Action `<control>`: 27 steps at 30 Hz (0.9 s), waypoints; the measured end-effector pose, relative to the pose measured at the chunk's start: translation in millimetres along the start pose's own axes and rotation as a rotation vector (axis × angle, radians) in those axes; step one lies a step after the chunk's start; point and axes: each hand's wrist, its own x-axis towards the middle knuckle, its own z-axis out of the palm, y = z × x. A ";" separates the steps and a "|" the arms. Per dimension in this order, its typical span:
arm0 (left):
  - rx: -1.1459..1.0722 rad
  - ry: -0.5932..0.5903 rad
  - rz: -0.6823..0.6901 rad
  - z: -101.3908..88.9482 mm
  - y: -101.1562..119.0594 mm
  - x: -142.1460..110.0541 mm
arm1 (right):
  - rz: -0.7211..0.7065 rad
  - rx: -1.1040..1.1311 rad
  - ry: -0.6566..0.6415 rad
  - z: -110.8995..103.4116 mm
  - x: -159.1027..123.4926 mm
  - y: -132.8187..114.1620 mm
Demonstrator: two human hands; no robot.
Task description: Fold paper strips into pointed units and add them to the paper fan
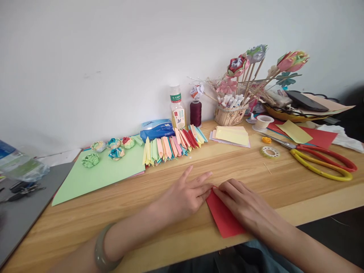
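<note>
A sheet of red paper (224, 218) lies slanted near the front edge of the wooden table. My left hand (189, 193) is at its upper left corner, thumb and forefinger closed on the paper edge while other fingers stretch away. From the other side my right hand (241, 201) covers the upper right part of the sheet. Its fingers are curled together and press on the paper by the top edge, close to my left fingertips. Part of the sheet is hidden beneath my right hand.
Folded paper strips (173, 148) stand in a row behind my hands. Paper flowers (116, 152) rest on a green sheet (99, 182) at left. Large scissors (321, 157), a tape roll (270, 151) and a toothpick (267, 168) lie at right, near stacked paper (231, 135).
</note>
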 end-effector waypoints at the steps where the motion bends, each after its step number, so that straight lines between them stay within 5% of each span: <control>1: -0.010 -0.002 0.001 0.5 -0.7 -0.2 | -0.001 0.029 -0.004 0.1 -1.5 2.3; 11: -0.150 -0.008 -0.035 1.1 -5.6 1.6 | -0.046 0.197 -0.062 -12.2 -19.3 23.6; 18: -0.249 -0.038 -0.063 6.1 -8.9 0.1 | 0.167 0.459 -0.075 -26.7 -34.2 19.2; 24: -0.463 -0.127 -0.160 1.9 -10.6 -5.3 | -0.017 0.480 -0.153 -29.2 -28.9 7.7; 27: -0.532 -0.043 -0.247 -8.0 -8.5 -6.8 | 0.004 0.421 -0.093 -20.0 -21.8 2.2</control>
